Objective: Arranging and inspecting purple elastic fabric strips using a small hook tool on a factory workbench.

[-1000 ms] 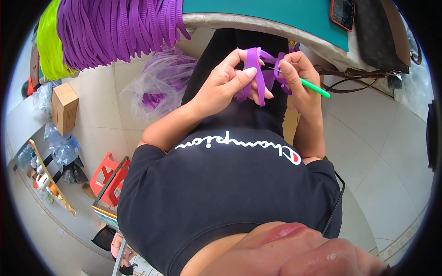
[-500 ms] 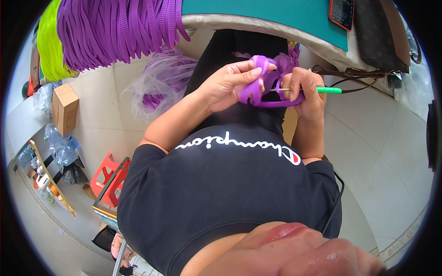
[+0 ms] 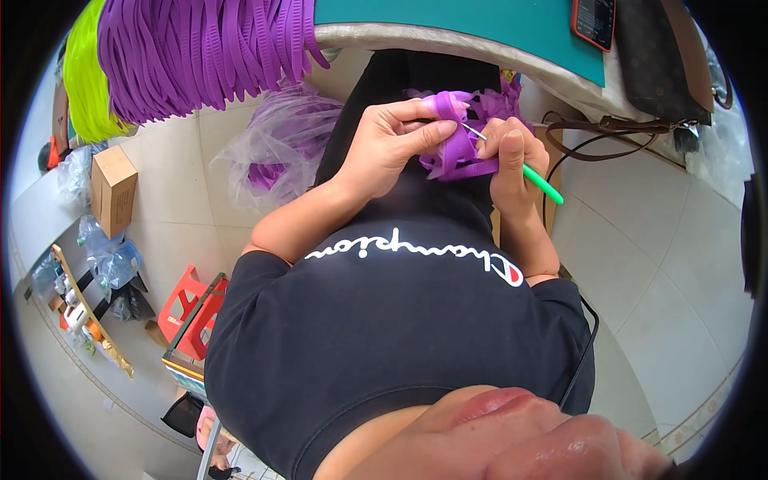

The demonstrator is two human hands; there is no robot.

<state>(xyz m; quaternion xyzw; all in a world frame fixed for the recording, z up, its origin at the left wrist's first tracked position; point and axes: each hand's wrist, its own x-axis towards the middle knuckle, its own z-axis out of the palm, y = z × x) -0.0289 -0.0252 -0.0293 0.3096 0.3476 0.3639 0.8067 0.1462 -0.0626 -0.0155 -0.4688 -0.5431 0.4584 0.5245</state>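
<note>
My left hand (image 3: 392,142) pinches a curled purple rubber strap (image 3: 458,148) between thumb and fingers, above my lap. In my right hand (image 3: 512,156) is a slim tool with a green handle (image 3: 544,185) and a thin metal shaft, its fingers closed round it. The shaft points up and left, and its tip meets the strap beside my left thumb. Whether the tip goes through the strap is too small to tell. More purple pieces (image 3: 498,106) lie on my lap behind the hands.
A green-topped table (image 3: 448,28) stands ahead, with purple straps (image 3: 208,56) and yellow-green ones (image 3: 86,76) hanging over its left edge. A phone (image 3: 593,24) and a brown bag (image 3: 664,64) lie at right. On the floor are a plastic bag (image 3: 276,140) and a carton (image 3: 113,190).
The green-handled tool has swung from nearly level to slanting, its tip now up at the strap by my left thumb. My right hand has turned and moved slightly left.
</note>
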